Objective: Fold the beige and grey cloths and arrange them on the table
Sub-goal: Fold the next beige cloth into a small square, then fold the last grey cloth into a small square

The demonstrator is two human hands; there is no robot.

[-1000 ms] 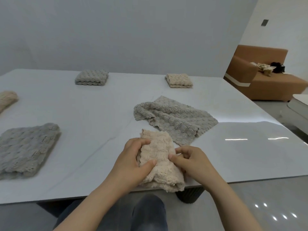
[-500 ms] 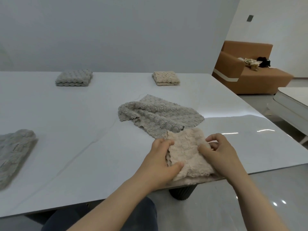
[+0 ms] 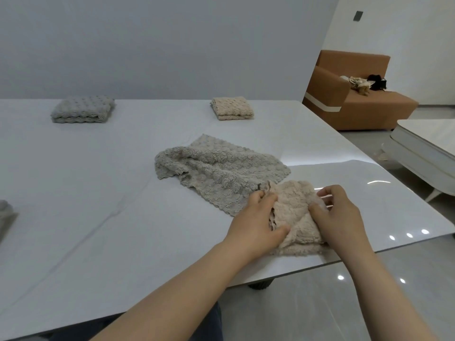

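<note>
Gripping beige cloth (image 3: 295, 210) with my hands: left hand (image 3: 256, 217) on its left edge, right hand (image 3: 341, 217) on its right (both curled). It sits at the tabletop (image 3: 98, 193) near edge, touching grey cloth (image 3: 221, 173).

- The beige cloth (image 3: 293, 212), fluffy and partly folded, lay bunched between the left hand (image 3: 256, 217) and the right hand (image 3: 342, 217), which gripped it at either side.
- The unfolded grey cloth (image 3: 216, 171) lay rumpled just beyond the left hand, its near end touching the beige cloth.
- The folded grey cloth (image 3: 82, 109) sat well beyond the hands, to the left.
- The folded beige cloth (image 3: 231, 108) sat well beyond the left hand.
- The cut-off grey cloth (image 3: 6, 217) lay far left of the left hand.
</note>
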